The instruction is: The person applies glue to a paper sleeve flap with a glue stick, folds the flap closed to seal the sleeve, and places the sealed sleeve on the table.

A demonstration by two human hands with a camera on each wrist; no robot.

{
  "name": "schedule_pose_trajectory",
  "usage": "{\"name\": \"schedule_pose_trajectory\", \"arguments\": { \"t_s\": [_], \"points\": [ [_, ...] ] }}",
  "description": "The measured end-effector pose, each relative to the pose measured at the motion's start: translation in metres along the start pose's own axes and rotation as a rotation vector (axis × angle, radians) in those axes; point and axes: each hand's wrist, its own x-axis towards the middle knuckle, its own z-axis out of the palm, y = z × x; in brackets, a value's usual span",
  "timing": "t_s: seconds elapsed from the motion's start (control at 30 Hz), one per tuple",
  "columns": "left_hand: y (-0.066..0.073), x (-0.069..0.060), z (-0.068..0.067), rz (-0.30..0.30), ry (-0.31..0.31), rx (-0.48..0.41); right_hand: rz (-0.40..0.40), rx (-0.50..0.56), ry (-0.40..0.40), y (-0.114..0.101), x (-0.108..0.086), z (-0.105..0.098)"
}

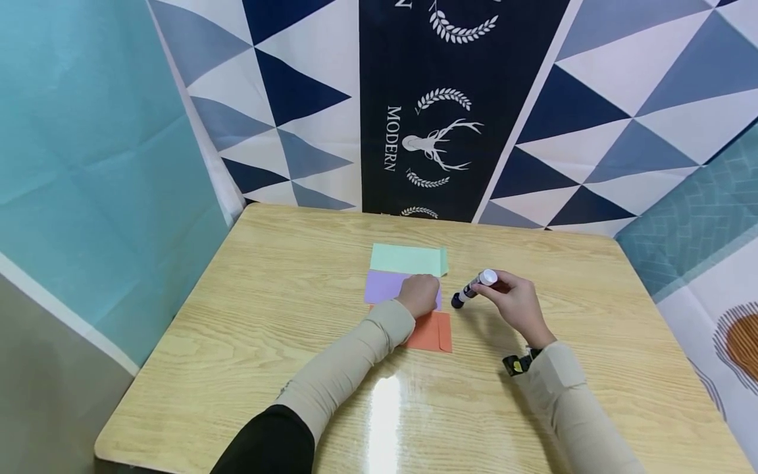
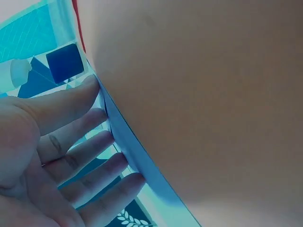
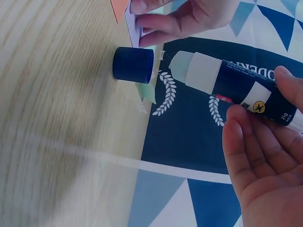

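While the right hand (image 1: 514,303) pinches the uncapped glue stick (image 3: 241,87) between thumb and curled fingers, we see its dark cap (image 3: 132,65) standing on the table (image 1: 237,329). The left hand (image 1: 419,294), fingers nearly straight and slightly apart, touches the purple envelope (image 1: 383,288), lying between the mint envelope (image 1: 405,259) and orange envelope (image 1: 428,334).

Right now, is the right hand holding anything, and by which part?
Right hand holds the uncapped glue stick by its barrel, toward the rear end.
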Motion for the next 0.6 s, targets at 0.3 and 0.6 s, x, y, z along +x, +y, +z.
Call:
{"name": "schedule_pose_trajectory", "arguments": {
  "t_s": [0.3,0.6],
  "points": [
    [0.0,-0.0018,-0.0024,0.044,-0.114,0.039,-0.033,0.033,0.002,-0.0022,0.0048,0.0032],
    [0.0039,0.001,-0.0034,0.043,-0.135,0.039,-0.02,0.017,-0.003,-0.0005,0.0022,0.0032]
  ]
}}
